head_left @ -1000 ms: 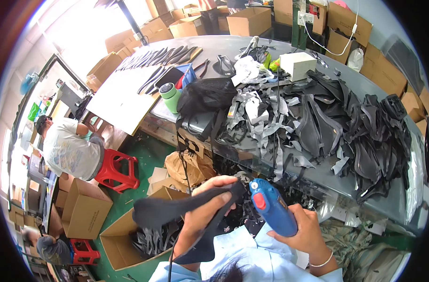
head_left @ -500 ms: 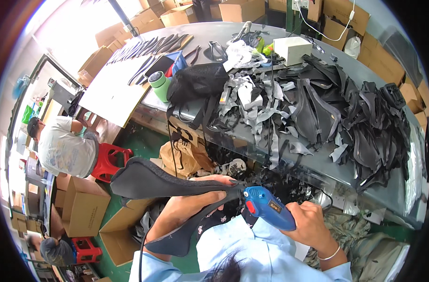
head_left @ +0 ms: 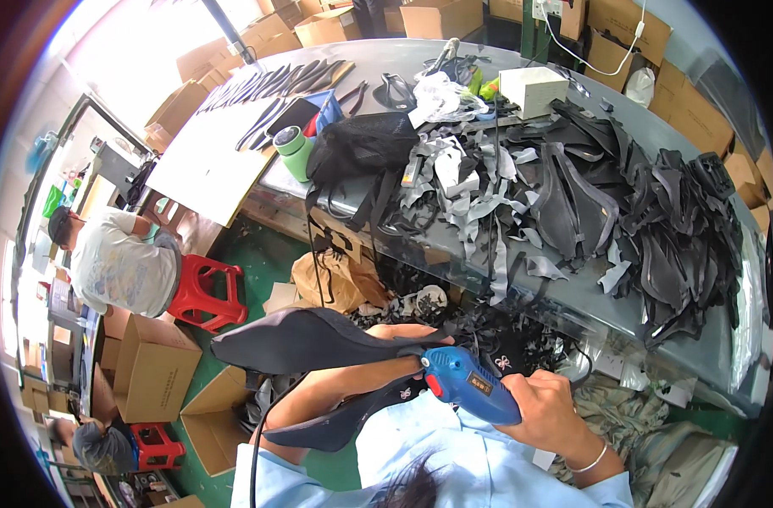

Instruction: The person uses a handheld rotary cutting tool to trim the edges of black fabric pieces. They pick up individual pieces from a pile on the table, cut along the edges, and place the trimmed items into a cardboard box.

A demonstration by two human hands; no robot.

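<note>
My left hand (head_left: pixel 395 366) is closed on a black curved padded piece (head_left: pixel 297 339), which has two long lobes that spread to the left, one above my forearm and one below it. In my right hand (head_left: pixel 545 413) is a blue hand-held power tool (head_left: pixel 469 385) with a red button, my fingers wrapped round its rear end. The tool's front end meets the edge of the padded piece beside my left fingers. Its working tip is hidden there. A black cord runs down past my left forearm.
On the grey table ahead lie a heap of black padded pieces (head_left: pixel 657 229), grey fabric scraps (head_left: pixel 479 203), a black bag (head_left: pixel 361 148) and a green bottle (head_left: pixel 295 154). An open cardboard box (head_left: pixel 221 419) stands lower left. Two people sit on red stools (head_left: pixel 207 292) at left.
The tool and my left hand have shifted slightly, the tool moving left and down along the padded piece's edge. The upper lobe has tilted and moved a little right.
</note>
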